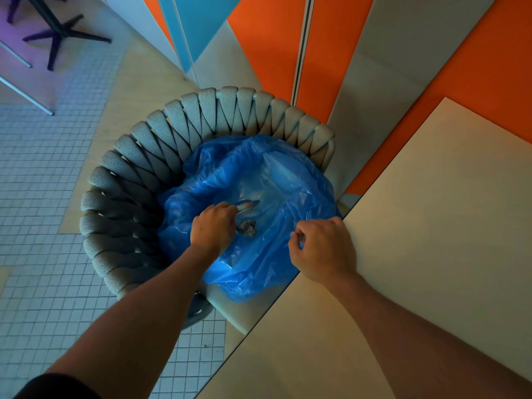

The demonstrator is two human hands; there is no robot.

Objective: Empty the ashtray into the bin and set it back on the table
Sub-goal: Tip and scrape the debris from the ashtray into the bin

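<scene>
The left hand (pixel 213 227) reaches down into the crumpled blue plastic bag (pixel 267 180), its fingers closed around a small clear glass ashtray (pixel 246 205) that is tipped on edge, only its rim showing past the knuckles. Just below the ashtray, a small grey heap of ash (pixel 247 227) lies on the plastic inside the bag. The right hand (pixel 324 249) is curled closed, pinching the near edge of the bag at the corner of the pale beige table (pixel 431 254). The bag sits within the curved back of a grey woven rope chair (pixel 149 168), which stands just beside the table. Under the chair lies a floor of small white square tiles (pixel 43 197), and behind it rise orange, grey and blue wall panels (pixel 264 38).
</scene>
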